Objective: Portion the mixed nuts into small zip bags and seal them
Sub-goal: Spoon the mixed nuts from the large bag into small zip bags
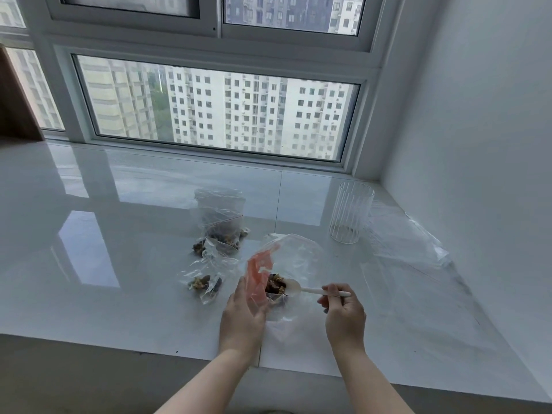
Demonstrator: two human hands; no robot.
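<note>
A large clear bag [294, 258] with an orange-pink patch lies near the sill's front edge, with mixed nuts [275, 284] showing at its mouth. My left hand [243, 316] grips the bag's orange part and holds it up. My right hand [343, 312] pinches the handle of a white plastic spoon [310, 289], whose bowl rests on the nuts inside the bag. To the left lie two small zip bags with nuts in them, one nearer [206, 282] and one farther [221, 225].
A ribbed clear glass [351, 216] stands at the right, with flat clear plastic bags [409, 243] spread beside it toward the wall. The glossy white sill [119, 264] ends at a window behind and a white wall on the right.
</note>
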